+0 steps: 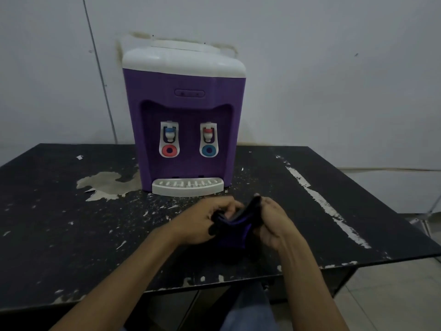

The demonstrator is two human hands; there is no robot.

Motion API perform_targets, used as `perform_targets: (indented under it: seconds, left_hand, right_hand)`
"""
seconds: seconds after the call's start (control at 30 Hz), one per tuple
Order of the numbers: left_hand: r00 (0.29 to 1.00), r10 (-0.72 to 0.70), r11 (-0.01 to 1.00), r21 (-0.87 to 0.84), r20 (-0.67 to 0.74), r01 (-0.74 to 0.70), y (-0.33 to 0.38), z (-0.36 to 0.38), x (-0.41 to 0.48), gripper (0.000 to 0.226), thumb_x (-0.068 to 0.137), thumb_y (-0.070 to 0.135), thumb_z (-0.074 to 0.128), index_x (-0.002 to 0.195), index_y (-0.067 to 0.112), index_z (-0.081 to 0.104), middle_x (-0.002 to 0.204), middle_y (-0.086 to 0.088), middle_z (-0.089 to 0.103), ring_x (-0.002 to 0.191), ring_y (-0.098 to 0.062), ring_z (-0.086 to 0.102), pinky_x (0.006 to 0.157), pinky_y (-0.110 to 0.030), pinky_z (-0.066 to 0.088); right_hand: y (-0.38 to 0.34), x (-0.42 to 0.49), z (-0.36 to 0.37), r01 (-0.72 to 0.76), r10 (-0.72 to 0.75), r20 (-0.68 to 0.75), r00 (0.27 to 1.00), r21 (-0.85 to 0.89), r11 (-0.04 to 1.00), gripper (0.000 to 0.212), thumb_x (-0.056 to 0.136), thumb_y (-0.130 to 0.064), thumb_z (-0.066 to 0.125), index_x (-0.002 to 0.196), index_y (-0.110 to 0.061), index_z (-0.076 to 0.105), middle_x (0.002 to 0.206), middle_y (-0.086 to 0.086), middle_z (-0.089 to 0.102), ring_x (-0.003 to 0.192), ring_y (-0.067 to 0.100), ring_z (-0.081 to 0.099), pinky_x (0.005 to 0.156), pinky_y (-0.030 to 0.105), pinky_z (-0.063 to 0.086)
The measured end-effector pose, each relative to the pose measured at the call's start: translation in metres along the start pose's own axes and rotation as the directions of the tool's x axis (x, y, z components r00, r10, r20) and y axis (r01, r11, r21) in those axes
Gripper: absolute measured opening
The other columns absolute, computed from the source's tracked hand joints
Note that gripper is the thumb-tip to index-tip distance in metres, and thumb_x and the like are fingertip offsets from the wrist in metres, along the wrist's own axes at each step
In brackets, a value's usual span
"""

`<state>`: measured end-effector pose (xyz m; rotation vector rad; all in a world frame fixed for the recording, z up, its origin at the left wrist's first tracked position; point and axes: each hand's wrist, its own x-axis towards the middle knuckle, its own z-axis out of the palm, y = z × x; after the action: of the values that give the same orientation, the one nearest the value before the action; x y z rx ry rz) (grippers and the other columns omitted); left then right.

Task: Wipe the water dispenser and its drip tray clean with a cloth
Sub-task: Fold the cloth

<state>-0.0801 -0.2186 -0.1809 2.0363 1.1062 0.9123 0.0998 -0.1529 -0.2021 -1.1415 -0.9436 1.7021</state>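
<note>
Both hands were busy with the cloth [235,226], a dark piece with a purple fold showing. The left hand [202,220] gripped one end with curled fingers, and the right hand [272,223] pinched the other end, so that the fabric was bunched and stretched between them. The cloth hung just in front of the water dispenser [183,111], a little above the tabletop and near the drip tray [188,187], but touching neither.

Judging by that, the wiping had not started. The person seemed to be folding or readying the cloth, and the whole job remained: the purple body, the white top [183,60], the recess with the two taps [169,139], and the slotted white tray at the dispenser's foot. Whether those surfaces were dusty or wet could not be made out in the dim light.

Beneath the dispenser stood a black table [71,223], its coating badly chipped. A large pale patch [107,185] lay to the dispenser's left, and a long scraped streak [322,199] ran to its right. White flecks were scattered in front of it. Behind the dispenser rose a plain grey wall [334,68], stained around the dispenser's top, with a thin cable [100,75] running down to its left. Pale floor tiles [393,295] showed beyond the table's edge to the dispenser's right.
</note>
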Motion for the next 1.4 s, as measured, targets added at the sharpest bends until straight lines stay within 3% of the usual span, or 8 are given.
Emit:
perform_targets:
  seconds: [0.2,0.3,0.47,0.7,0.83,1.0,1.17,1.4]
  left_hand:
    - [1.000,-0.015,1.000,0.012,0.014,0.015,0.006,0.011,0.010,0.025,0.086,0.009,0.073,0.085,0.017,0.049,0.096,0.002,0.063,0.090,-0.014,0.060,0.084,-0.051,0.049]
    - [0.993,-0.036,0.993,-0.118,-0.114,0.023,0.012,0.019,0.022,0.014,0.094,0.000,0.055,0.098,0.003,0.042,0.108,0.018,0.067,0.103,-0.001,0.063,0.088,-0.032,0.054]
    - [0.849,-0.254,0.934,-0.345,-0.463,0.091,0.014,0.035,0.056,0.020,0.099,0.006,0.053,0.094,0.020,0.038,0.123,0.005,0.065,0.114,-0.011,0.062,0.098,-0.048,0.054]
    - [0.987,-0.116,0.993,0.008,-0.108,0.117,0.004,0.056,0.088,0.046,0.078,0.010,0.053,0.105,0.047,0.048,0.135,0.003,0.051,0.145,-0.033,0.034,0.115,-0.052,0.036]
    - [0.985,-0.084,0.983,-0.175,-0.151,0.057,0.001,0.052,0.103,0.045,0.080,0.010,0.061,0.121,0.028,0.064,0.156,0.018,0.039,0.151,-0.005,0.022,0.120,-0.028,0.026]
    - [0.756,-0.347,0.890,-0.449,-0.555,0.079,-0.018,0.047,0.138,0.032,0.095,-0.004,0.059,0.114,0.022,0.061,0.125,0.010,0.062,0.118,-0.013,0.062,0.087,-0.023,0.056]
    - [0.686,-0.637,0.714,-0.607,-0.353,0.350,-0.039,0.055,0.172,0.050,0.093,0.049,0.063,0.134,0.022,0.051,0.129,0.006,0.059,0.115,-0.010,0.059,0.100,-0.030,0.050]
    - [0.538,-0.739,0.596,-0.766,-0.406,0.240,-0.060,0.062,0.208,0.030,0.095,0.041,0.065,0.117,0.025,0.054,0.118,-0.003,0.066,0.105,-0.019,0.066,0.096,-0.043,0.056]
  right_hand:
    - [-0.018,-0.010,-0.007,0.102,-0.083,0.209,0.974,-0.078,0.992,0.055,0.067,-0.041,0.085,0.102,-0.010,0.055,0.085,0.007,0.072,0.080,0.020,0.069,0.076,0.036,0.055]
    - [-0.024,-0.007,-0.011,0.121,-0.111,0.256,0.960,-0.023,0.992,0.055,0.081,-0.038,0.079,0.116,-0.003,0.055,0.109,0.022,0.072,0.100,0.030,0.070,0.089,0.040,0.057]
    - [-0.040,0.002,-0.030,0.092,-0.091,0.205,0.974,0.007,0.996,0.055,0.099,-0.046,0.053,0.121,0.003,0.066,0.115,0.023,0.070,0.110,0.035,0.068,0.104,0.049,0.048]
    - [-0.069,0.039,-0.042,0.160,-0.142,0.147,0.979,-0.118,0.980,0.036,0.087,-0.034,0.076,0.094,-0.006,0.052,0.073,0.010,0.065,0.069,0.021,0.065,0.067,0.034,0.056]
    - [-0.084,0.066,-0.057,0.195,-0.185,0.109,0.977,-0.088,0.977,0.017,0.092,-0.004,0.066,0.095,-0.010,0.051,0.081,0.012,0.064,0.068,0.021,0.063,0.060,0.034,0.057]
    - [-0.098,0.095,-0.067,0.212,-0.192,0.216,0.957,-0.074,0.974,0.017,0.094,0.003,0.060,0.093,-0.013,0.054,0.081,0.010,0.062,0.067,0.019,0.060,0.061,0.031,0.052]
    - [-0.108,0.129,-0.072,0.139,-0.154,0.322,0.934,0.068,0.988,0.016,0.094,-0.006,0.060,0.108,-0.013,0.056,0.093,0.011,0.064,0.079,0.021,0.062,0.070,0.032,0.054]
    - [-0.109,0.174,-0.082,0.139,-0.126,0.170,0.977,-0.068,0.988,0.011,0.097,-0.010,0.061,0.104,-0.018,0.057,0.091,0.008,0.067,0.075,0.019,0.063,0.065,0.033,0.054]
